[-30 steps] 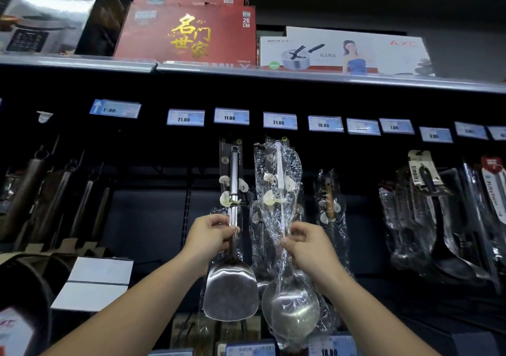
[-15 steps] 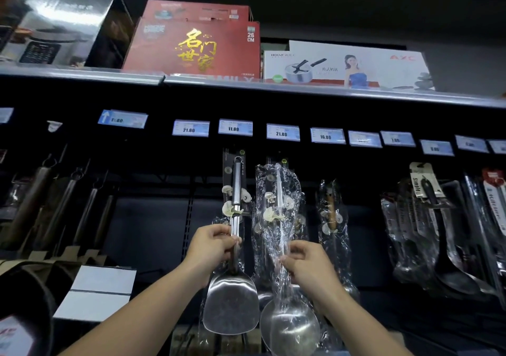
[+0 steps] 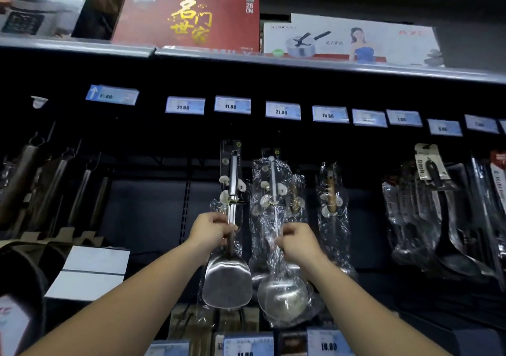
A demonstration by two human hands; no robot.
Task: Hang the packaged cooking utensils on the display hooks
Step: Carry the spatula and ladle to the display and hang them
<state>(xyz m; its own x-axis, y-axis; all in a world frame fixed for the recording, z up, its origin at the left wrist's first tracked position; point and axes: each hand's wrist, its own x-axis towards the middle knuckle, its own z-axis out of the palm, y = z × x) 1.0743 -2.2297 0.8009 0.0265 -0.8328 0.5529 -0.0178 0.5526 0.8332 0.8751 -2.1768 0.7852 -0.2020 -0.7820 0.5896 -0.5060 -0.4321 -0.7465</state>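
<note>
My left hand [image 3: 210, 229] grips the handle of a steel spatula [image 3: 227, 281] whose top sits against a black backing card high in the middle of the rack. My right hand [image 3: 297, 242] pinches the handle of a steel ladle [image 3: 282, 295] wrapped in clear plastic, just right of the spatula. Both utensils stand upright, heads down. The hooks themselves are lost in the dark above the utensils.
More wrapped utensils [image 3: 331, 208] hang to the right, then black ladles and spoons [image 3: 443, 219]. Wood-handled tools [image 3: 57, 180] hang at left above cardboard boxes [image 3: 90, 271]. Price tags [image 3: 232, 105] run along a rail under a shelf with cookware boxes [image 3: 189, 19].
Both hands have lowered slightly in the view, and the spatula and ladle with them, as the camera tilted up. Grips are unchanged.
</note>
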